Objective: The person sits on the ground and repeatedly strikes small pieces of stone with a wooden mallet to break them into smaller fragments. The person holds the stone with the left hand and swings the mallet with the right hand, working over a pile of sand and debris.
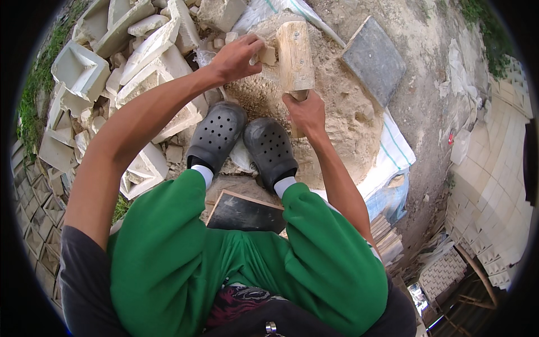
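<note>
My right hand (307, 114) is wrapped round the handle of a wooden mallet (295, 56). The mallet's thick, pale, block-like head points away from me, above a heap of crushed, sandy rubble (342, 123). To its left, my left hand (238, 57) has its fingers curled, thumb and fingertips at either side of a small beige broken chunk (268, 55). That chunk sits close beside the mallet head, with a narrow gap between. Part of the chunk is hidden by the fingers.
Broken cream-coloured hollow blocks (146, 73) are piled at the left. A flat grey slab (374, 60) lies at the far right of the rubble, over a white woven sheet (396, 140). My dark clogs (218, 135) stand at the heap's near edge, before a black-topped board (245, 212).
</note>
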Motion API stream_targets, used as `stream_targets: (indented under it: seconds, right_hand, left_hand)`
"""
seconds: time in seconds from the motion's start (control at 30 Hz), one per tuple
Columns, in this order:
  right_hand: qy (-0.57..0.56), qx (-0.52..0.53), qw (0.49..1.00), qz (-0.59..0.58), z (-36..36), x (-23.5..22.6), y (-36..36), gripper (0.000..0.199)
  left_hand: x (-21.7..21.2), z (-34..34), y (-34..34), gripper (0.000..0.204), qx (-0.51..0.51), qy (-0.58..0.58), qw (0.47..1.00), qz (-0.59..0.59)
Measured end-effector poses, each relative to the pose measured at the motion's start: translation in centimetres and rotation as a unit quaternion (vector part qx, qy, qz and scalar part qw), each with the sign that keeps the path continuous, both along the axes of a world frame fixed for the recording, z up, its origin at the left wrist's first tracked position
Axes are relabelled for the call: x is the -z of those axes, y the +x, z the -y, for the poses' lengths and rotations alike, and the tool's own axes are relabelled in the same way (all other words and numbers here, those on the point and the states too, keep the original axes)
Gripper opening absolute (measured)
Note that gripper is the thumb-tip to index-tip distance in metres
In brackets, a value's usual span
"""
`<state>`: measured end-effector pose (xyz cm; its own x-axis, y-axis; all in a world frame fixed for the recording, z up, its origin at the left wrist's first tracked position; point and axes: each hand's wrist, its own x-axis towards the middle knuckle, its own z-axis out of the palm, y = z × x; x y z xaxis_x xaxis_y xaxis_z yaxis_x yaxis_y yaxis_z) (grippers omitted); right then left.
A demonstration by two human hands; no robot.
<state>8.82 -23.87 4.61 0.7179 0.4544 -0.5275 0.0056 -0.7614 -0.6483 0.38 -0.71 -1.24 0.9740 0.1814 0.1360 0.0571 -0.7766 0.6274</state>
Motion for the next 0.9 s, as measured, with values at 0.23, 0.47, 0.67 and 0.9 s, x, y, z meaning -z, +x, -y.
stream_targets:
  seconds: [0.23,0.47,0.67,0.9]
  right_hand:
    - [0.089,-0.126,0.976,0.150,1.3,0.6,-0.3,0.038]
    - [0.023,-0.014,0.998,0.049,1.0,0.9,-0.6,0.036]
    - [0.069,-0.059,0.993,0.070,1.5,2.2,0.1,0.036]
    - [0.044,-0.021,0.996,0.070,0.6,0.0,0.0,0.038]
  left_hand:
    - [-0.1,0.0,-0.2,0.039,-0.001,0.007,1.000,0.017]
    - [0.0,0.0,-0.5,0.037,-0.005,0.014,1.000,0.024]
    - [-0.9,0.2,-0.1,0.037,-0.012,0.062,0.998,0.000]
    - [-1.3,0.4,-0.4,0.036,-0.027,0.071,0.997,-0.016]
